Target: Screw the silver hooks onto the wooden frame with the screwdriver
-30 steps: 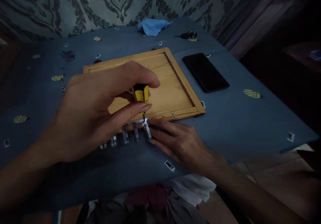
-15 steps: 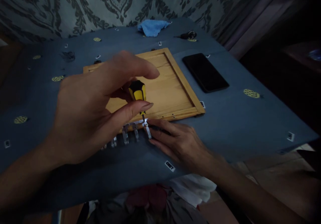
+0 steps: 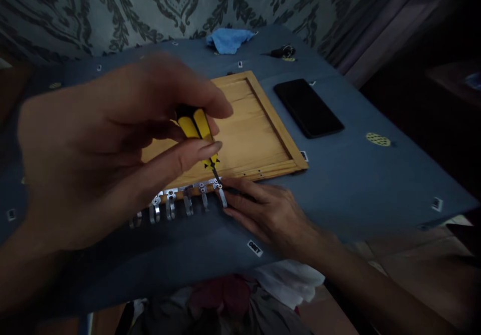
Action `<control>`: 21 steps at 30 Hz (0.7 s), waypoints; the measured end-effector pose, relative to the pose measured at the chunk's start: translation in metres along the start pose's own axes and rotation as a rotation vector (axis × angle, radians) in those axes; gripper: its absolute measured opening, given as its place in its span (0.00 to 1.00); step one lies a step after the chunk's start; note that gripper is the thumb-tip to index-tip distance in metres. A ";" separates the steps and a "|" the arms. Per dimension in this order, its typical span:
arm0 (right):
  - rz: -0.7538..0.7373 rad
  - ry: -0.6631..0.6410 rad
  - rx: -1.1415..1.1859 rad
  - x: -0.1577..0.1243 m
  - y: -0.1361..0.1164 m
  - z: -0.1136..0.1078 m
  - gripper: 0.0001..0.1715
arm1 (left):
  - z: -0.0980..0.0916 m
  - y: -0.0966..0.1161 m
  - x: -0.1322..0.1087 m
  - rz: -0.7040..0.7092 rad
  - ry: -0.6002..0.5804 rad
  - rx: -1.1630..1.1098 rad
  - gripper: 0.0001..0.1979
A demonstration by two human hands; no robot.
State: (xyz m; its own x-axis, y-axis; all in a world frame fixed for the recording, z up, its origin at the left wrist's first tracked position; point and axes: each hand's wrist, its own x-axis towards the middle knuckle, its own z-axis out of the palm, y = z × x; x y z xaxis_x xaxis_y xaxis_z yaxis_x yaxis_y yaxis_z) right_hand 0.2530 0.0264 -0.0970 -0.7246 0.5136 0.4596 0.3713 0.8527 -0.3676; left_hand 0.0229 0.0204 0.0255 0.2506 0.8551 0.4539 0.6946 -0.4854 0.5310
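A yellow and black screwdriver (image 3: 201, 128) is pinched between the thumb and fingers of my left hand (image 3: 112, 144). The tool leans to the left, its tip at the screw of the rightmost hook on a metal hook rail (image 3: 188, 189). This rail, with several silver hooks, lies along the near edge of a framed wooden board (image 3: 244, 129). My right hand (image 3: 266, 205) has its fingers closed against the rail's right end and the last hook. My left hand covers the left part of the board.
A black phone (image 3: 308, 107) lies right of the board. Farther back are a blue cloth (image 3: 230, 41) and a dark tool with a thin shaft (image 3: 281, 51). A blue patterned tablecloth (image 3: 361, 185) covers the table; a patterned curtain (image 3: 180, 4) hangs behind.
My left hand has moved left and turned, tilting the screwdriver handle to the left. More hooks of the rail now show. My right hand stays in place.
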 end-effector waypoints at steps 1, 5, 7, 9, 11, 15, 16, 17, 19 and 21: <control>-0.003 0.001 0.004 0.000 0.000 0.000 0.14 | 0.001 0.000 -0.001 0.001 0.015 0.021 0.05; -0.007 0.006 0.006 0.002 0.000 0.000 0.15 | 0.007 -0.006 -0.002 0.037 -0.012 0.052 0.07; -0.004 0.008 0.007 0.002 0.000 0.000 0.15 | 0.008 -0.008 -0.002 0.025 -0.029 0.043 0.07; 0.005 0.001 0.014 0.002 -0.001 0.000 0.15 | 0.009 -0.008 -0.002 0.010 -0.036 0.046 0.06; 0.008 -0.003 0.023 0.002 -0.001 -0.001 0.15 | 0.008 -0.008 -0.002 0.001 -0.046 0.045 0.06; 0.014 -0.010 0.041 0.001 -0.001 -0.001 0.15 | 0.009 -0.009 -0.001 0.052 -0.040 0.062 0.06; 0.016 -0.010 0.044 0.001 -0.001 -0.001 0.15 | 0.009 -0.009 -0.001 0.061 -0.044 0.065 0.06; 0.016 -0.005 0.043 0.001 -0.001 -0.001 0.15 | 0.009 -0.008 -0.001 0.063 -0.049 0.069 0.06; 0.006 0.004 0.037 0.001 -0.001 0.000 0.14 | 0.010 -0.008 -0.001 0.065 -0.049 0.077 0.06; -0.003 0.011 0.027 0.001 0.000 0.000 0.14 | 0.010 -0.008 -0.001 0.072 -0.041 0.103 0.06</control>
State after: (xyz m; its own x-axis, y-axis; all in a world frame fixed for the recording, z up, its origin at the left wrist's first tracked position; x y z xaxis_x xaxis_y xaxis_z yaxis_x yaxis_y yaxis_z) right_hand 0.2519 0.0268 -0.0964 -0.7190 0.5125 0.4695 0.3535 0.8512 -0.3879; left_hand 0.0240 0.0248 0.0138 0.3282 0.8267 0.4571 0.7391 -0.5260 0.4208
